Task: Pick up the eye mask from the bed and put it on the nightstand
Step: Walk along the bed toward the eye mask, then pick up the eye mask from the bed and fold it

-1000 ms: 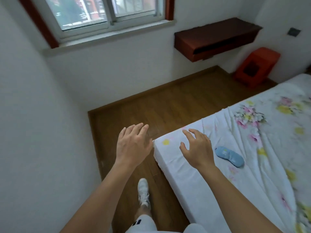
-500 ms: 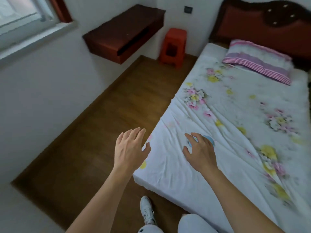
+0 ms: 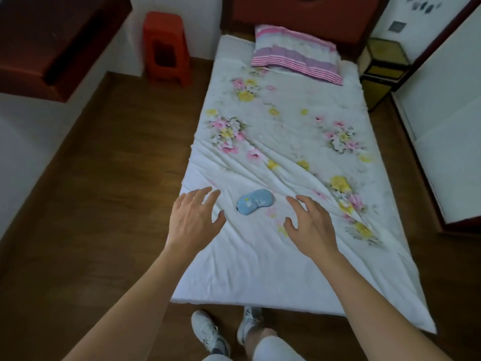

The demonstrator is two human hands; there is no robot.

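A small light-blue eye mask (image 3: pixel 255 201) lies flat on the white floral sheet of the bed (image 3: pixel 273 269), near the foot end. My left hand (image 3: pixel 194 220) hovers just left of it, fingers spread, holding nothing. My right hand (image 3: pixel 311 224) hovers just right of it, also open and empty. Neither hand touches the mask. A yellow-and-black nightstand (image 3: pixel 382 66) stands at the head of the bed on its right side.
A pink striped pillow (image 3: pixel 296 54) lies at the head end below a dark red headboard (image 3: pixel 299 14). A red plastic stool (image 3: pixel 166 49) stands on the wooden floor left of the bed. A dark wall shelf (image 3: pixel 49 40) juts out at upper left.
The view has swung right and now faces the bed from its foot. The mask, partly hidden under my right hand half a second ago, now lies uncovered between both hands.
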